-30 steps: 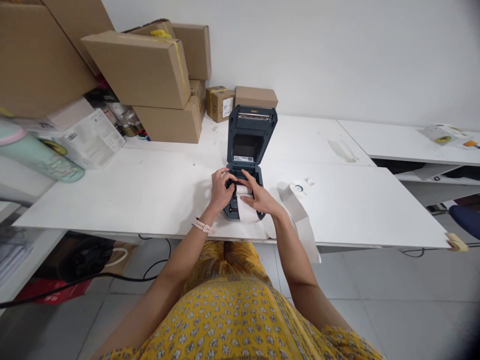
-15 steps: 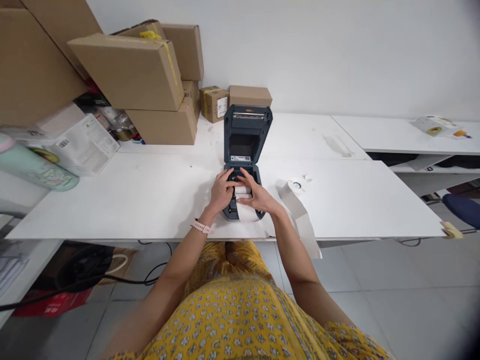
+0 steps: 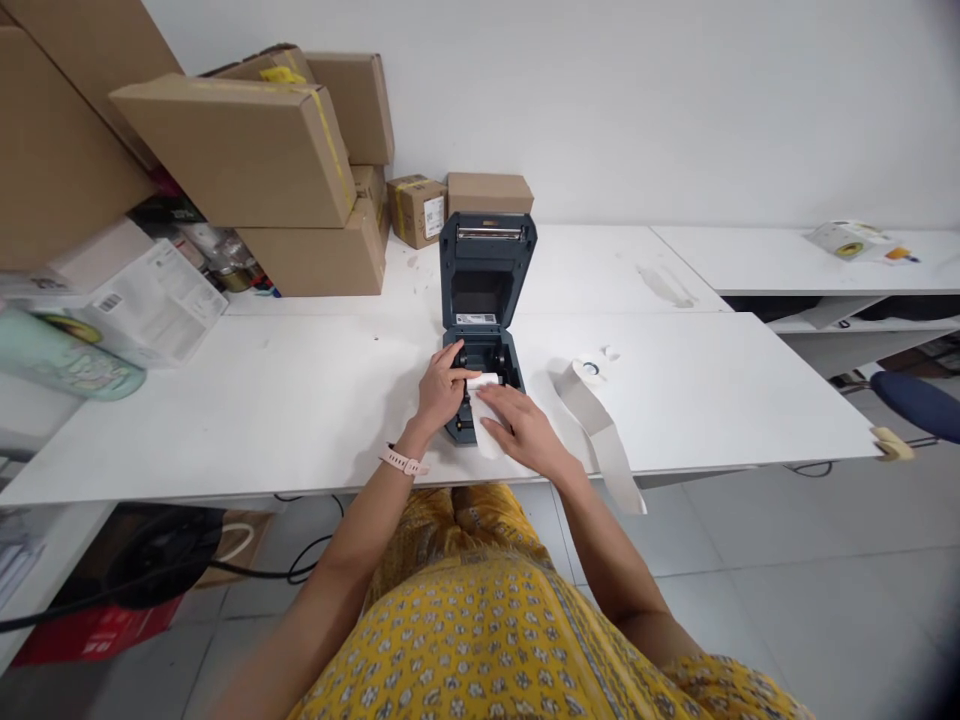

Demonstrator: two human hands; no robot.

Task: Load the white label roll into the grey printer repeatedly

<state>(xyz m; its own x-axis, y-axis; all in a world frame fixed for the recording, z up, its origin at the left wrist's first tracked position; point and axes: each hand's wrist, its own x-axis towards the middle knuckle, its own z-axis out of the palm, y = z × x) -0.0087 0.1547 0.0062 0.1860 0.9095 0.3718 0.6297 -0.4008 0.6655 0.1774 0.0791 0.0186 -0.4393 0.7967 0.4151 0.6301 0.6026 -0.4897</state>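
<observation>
A dark blue-grey label printer (image 3: pixel 489 255) stands on the white table, its lid tilted back. Inside its lower part lies a small white paper roll (image 3: pixel 482 381), with a strip of paper (image 3: pixel 487 425) hanging over the front. My left hand (image 3: pixel 442 390) rests at the printer's left side, fingers stretched forward and thumb reaching to the roll. Over the paper strip lies my right hand (image 3: pixel 521 425), fingers extended and loosely spread; they cover part of the strip and the printer's right front. Right of the printer is another white paper roll (image 3: pixel 590 371), its loose tail (image 3: pixel 611 450) draped past the table edge.
Stacked cardboard boxes (image 3: pixel 240 155) fill the back left, with smaller boxes (image 3: pixel 491 190) behind the printer. A green bottle (image 3: pixel 71 355) and a white carton (image 3: pixel 154 305) are at the left. Another white table (image 3: pixel 780 262) adjoins at the right, near a blue seat (image 3: pixel 911 405).
My right hand has drawn back from inside the printer and flattened over the paper strip. My left hand stays at the left side. The view has shifted slightly.
</observation>
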